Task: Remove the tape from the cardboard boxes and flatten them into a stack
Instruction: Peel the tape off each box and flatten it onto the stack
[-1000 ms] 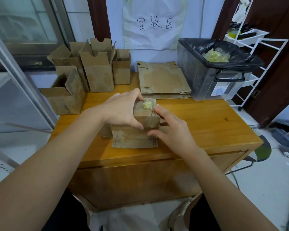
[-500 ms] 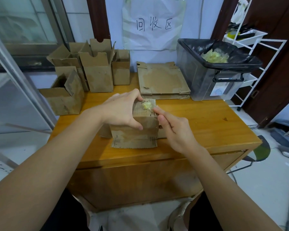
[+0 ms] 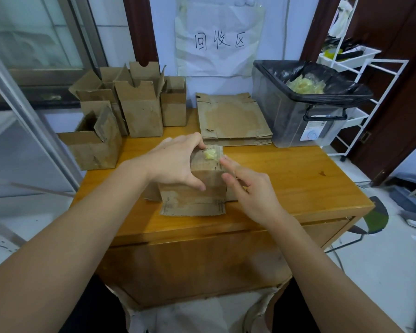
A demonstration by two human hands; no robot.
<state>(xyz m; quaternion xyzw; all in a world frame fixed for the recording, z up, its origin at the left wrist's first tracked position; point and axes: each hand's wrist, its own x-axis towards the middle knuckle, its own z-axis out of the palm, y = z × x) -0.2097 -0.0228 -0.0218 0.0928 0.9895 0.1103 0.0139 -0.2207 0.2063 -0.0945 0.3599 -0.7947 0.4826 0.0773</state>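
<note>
Cardboard box [image 3: 197, 179] stands near the front middle of the table [image 3: 286, 179], 1 flap splayed flat toward me. My left hand [image 3: 175, 162] grips it from the left, thumb curled across the near face and the other fingers over the top far edge. A crumpled wad of yellowish tape [image 3: 210, 154] sits on the box's top face, just beside those left fingertips.

My right hand [image 3: 252, 191] holds nothing; its fingers are loosely extended, the index fingertip touching or nearly touching the top right edge of the box, just short of the wad. I cannot tell whether it makes contact.

Risks as I judge them: the wad may be stuck to the cardboard, so a quick pull could tear the top layer or leave residue. If my left grip slackens, the light box could tip or slide along the table. A balled wad may also cling to my fingers rather than drop in the lined bin [image 3: 303, 109] at the back right.
</note>
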